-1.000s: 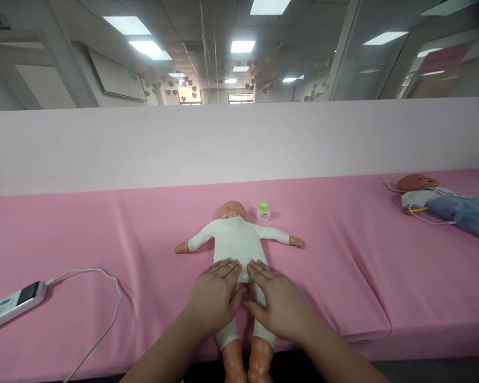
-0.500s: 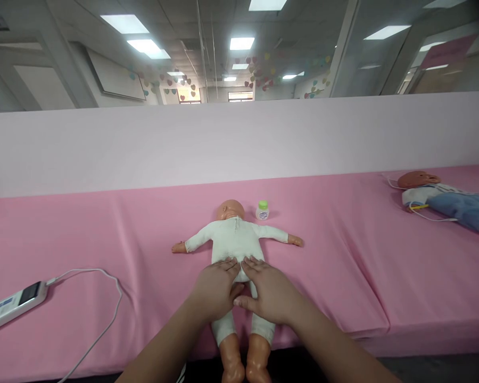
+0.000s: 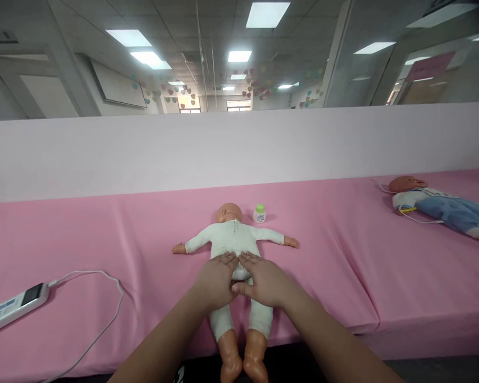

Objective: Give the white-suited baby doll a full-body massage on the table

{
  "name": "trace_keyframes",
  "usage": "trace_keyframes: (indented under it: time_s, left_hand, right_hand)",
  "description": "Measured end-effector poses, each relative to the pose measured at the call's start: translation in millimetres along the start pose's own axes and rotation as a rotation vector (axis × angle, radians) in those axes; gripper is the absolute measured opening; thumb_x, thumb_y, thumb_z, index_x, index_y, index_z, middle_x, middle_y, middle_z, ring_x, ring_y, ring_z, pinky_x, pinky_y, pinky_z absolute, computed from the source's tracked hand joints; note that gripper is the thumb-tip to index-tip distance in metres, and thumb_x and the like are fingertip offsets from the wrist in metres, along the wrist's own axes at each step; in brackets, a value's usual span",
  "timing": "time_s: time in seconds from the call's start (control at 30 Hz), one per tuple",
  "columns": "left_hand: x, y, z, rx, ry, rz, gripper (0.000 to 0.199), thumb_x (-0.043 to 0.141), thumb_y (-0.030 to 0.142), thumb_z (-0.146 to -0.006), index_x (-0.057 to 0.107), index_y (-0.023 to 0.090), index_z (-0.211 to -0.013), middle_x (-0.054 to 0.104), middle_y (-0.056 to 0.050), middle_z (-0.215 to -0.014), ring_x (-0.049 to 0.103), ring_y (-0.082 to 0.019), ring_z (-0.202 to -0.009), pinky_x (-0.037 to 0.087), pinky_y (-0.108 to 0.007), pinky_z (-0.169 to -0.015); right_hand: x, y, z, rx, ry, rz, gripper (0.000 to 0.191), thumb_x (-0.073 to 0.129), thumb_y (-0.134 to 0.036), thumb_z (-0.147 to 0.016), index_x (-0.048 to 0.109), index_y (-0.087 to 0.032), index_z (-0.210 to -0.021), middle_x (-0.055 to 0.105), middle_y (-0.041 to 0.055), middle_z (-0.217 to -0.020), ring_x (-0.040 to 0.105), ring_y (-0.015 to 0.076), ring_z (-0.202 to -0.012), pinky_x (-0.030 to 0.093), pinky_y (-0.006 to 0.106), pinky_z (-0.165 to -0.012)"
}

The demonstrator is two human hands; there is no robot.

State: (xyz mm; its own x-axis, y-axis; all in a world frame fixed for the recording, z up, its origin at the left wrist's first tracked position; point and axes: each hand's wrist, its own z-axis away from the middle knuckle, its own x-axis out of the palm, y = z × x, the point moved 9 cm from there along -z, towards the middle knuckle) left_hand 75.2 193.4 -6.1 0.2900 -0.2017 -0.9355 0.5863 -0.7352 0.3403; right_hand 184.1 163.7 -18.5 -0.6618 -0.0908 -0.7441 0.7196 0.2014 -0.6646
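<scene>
A baby doll (image 3: 233, 236) in a white cloth suit lies on the pink sheet, arms spread, head up the picture and turned to one side. My left hand (image 3: 217, 279) rests flat on the doll's lower torso, fingers stretched out. Beside it my right hand (image 3: 263, 279) lies flat on the same part, its fingertips close to those of my left hand. The thumbs come near each other over the top of the legs. Neither hand grips anything. A small bottle with a green cap (image 3: 259, 214) stands by the doll's head.
The pink-covered table (image 3: 323, 229) runs along a white low wall (image 3: 183, 154) with glass above. A second doll in blue (image 3: 447, 207) with thin tubes lies at the right. At the left are a white power strip (image 3: 18, 308) and its cable.
Both hands have slid slightly up the doll's torso, away from me. The view has shifted a little, so the second doll appears further left.
</scene>
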Motion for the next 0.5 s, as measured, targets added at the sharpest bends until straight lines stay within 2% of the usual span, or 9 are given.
trace_keyframes:
  time_s: [0.1,0.17,0.27,0.37,0.5]
  left_hand:
    - [-4.6,-2,0,0.007,0.049,0.064,0.075,0.074,0.039,-0.077,0.061,0.016,-0.147,0.055,-0.019,-0.152,0.052,-0.046,-0.139,0.039,-0.052,-0.12]
    - [-12.0,-1,0,0.024,0.081,0.078,0.073,0.074,0.04,-0.077,0.062,0.019,-0.146,0.059,-0.016,-0.149,0.055,-0.045,-0.136,0.041,-0.051,-0.118]
    - [-25.1,1,-3,0.032,0.115,0.016,0.067,0.066,0.039,-0.086,0.058,0.015,-0.148,0.057,-0.017,-0.152,0.054,-0.039,-0.139,0.039,-0.05,-0.119]
    - [-33.6,-5,-10,-0.006,0.161,-0.053,0.063,0.054,0.037,-0.094,0.053,0.011,-0.151,0.05,-0.019,-0.157,0.045,-0.035,-0.148,0.031,-0.053,-0.123]
    - [-17.0,-10,-20,0.036,0.125,-0.036,0.057,0.047,0.031,-0.097,0.055,0.006,-0.148,0.051,-0.022,-0.155,0.045,-0.036,-0.147,0.031,-0.052,-0.123]
  right_hand:
    - [-1,-1,0,-0.006,0.008,-0.005,0.091,0.075,-0.063,-0.081,0.044,-0.027,-0.158,0.04,0.0103,-0.164,0.035,0.035,-0.154,0.028,0.051,-0.125]
    - [-4,-4,0,-0.026,0.009,0.001,0.091,0.073,-0.067,-0.082,0.044,-0.026,-0.158,0.042,0.011,-0.163,0.036,0.0359,-0.153,0.029,0.052,-0.124]
    - [-15,-6,-2,-0.034,0.052,-0.005,0.09,0.066,-0.07,-0.087,0.042,-0.022,-0.159,0.041,0.0135,-0.164,0.037,0.0362,-0.153,0.03,0.052,-0.123]
    - [-23,-2,-8,0.001,0.092,0.002,0.089,0.058,-0.072,-0.091,0.041,-0.017,-0.159,0.037,0.0161,-0.165,0.034,0.035,-0.154,0.028,0.051,-0.124]
    - [-15,0,-17,-0.001,0.046,0.014,0.083,0.055,-0.069,-0.095,0.041,-0.018,-0.159,0.039,0.0155,-0.165,0.034,0.0348,-0.154,0.029,0.051,-0.124]
